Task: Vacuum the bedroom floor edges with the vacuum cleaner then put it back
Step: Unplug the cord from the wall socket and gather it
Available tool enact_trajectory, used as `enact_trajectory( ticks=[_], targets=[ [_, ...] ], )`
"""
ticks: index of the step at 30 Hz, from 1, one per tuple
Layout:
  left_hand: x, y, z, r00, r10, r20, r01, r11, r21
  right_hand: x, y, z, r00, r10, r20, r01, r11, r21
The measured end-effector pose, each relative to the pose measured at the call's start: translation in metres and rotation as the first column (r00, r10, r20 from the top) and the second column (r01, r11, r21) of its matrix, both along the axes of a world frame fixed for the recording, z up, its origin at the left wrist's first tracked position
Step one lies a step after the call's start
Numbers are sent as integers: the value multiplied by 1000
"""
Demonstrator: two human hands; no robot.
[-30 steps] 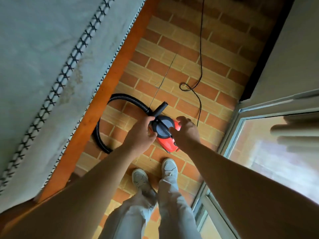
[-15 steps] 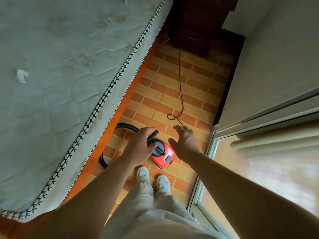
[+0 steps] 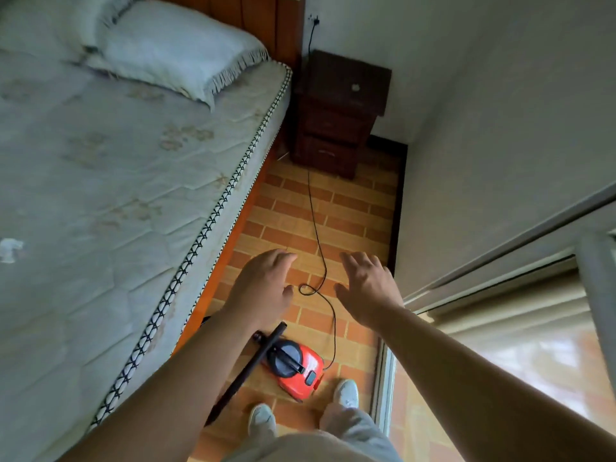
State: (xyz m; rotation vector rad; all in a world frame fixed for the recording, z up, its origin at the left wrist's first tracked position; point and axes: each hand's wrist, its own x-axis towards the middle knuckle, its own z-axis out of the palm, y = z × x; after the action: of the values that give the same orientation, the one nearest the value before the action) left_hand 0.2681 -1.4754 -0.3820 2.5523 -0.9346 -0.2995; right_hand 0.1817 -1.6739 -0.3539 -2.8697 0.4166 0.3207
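A small red and black vacuum cleaner (image 3: 295, 366) sits on the brick-pattern floor (image 3: 353, 215) just ahead of my feet. Its black tube (image 3: 253, 358) leans from the body down towards the lower left, partly hidden by my left arm. A black power cord (image 3: 316, 235) runs from the cleaner across the floor, loops once, and goes up to a wall socket (image 3: 314, 20). My left hand (image 3: 263, 285) and my right hand (image 3: 366, 285) hover above the floor on either side of the cord loop, fingers relaxed, holding nothing.
A bed with a grey mattress (image 3: 100, 195) and pillow (image 3: 173, 51) fills the left. A dark wooden nightstand (image 3: 340, 108) stands at the far end of the narrow floor strip. A wall (image 3: 500, 111) and a window with a blind (image 3: 520, 331) close the right side.
Both hands let go of the vacuum cleaner and rose away from it. My head lifted, so the nightstand, pillow and socket came into view.
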Motion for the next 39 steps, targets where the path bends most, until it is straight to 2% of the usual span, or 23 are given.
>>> enact_trajectory(
  ticks=[6, 12, 16, 24, 31, 35, 39],
  targets=[
    [38, -66, 7, 996, -18, 91, 14, 998, 53, 31, -63, 7, 1000, 17, 22, -17, 1000, -9],
    [64, -141, -6, 994, -8, 113, -10, 986, 167, 62, -142, -12, 992, 100, -71, -103, 994, -43],
    [85, -171, -3, 991, 4, 135, -26, 987, 159, 90, -173, -10, 986, 121, -111, -130, 988, -78],
    [170, -194, 5, 988, 115, 99, -125, 987, 100, 181, -209, 11, 991, 121, -61, -125, 990, -67],
    [293, -218, -15, 994, 39, 98, -51, 990, 128, 306, -226, -2, 995, 71, -66, -76, 994, -78],
    [405, -228, -33, 995, -50, 89, 41, 994, 97, 410, -226, -28, 996, -7, -92, -2, 995, -95],
    [509, -219, -28, 996, -62, 69, 55, 993, 101, 503, -214, -29, 987, -55, -152, 37, 992, -121]
  ],
)
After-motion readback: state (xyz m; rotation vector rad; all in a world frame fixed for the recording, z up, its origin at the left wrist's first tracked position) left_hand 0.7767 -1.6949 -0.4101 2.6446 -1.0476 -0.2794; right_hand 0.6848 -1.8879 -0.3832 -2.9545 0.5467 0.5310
